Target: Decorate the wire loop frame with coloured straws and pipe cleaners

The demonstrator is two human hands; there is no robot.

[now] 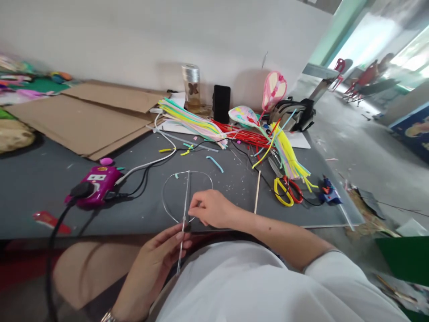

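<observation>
A thin wire frame [163, 197], bent into a rounded loop with a straight stem down its middle, stands out over the table's front edge. My left hand [164, 248] is closed round the lower stem, just below the loop, and the stem's ends stick out beneath the fingers. A small dark patch shows by those fingertips; I cannot tell what it is. Just right of the stem, my right hand [214, 208] is curled with thumb and fingers pinched together. Whatever lies in that pinch is too small to make out. The right fingers cover part of the loop's right side.
A purple power socket [97, 185] with cables lies left, near cardboard sheets [83, 116]. Bundles of coloured pipe cleaners [194, 120], a bottle [191, 89] and a phone [221, 103] are behind. Scissors [284, 192], a wooden stick [258, 192] and a glue gun [330, 192] lie right.
</observation>
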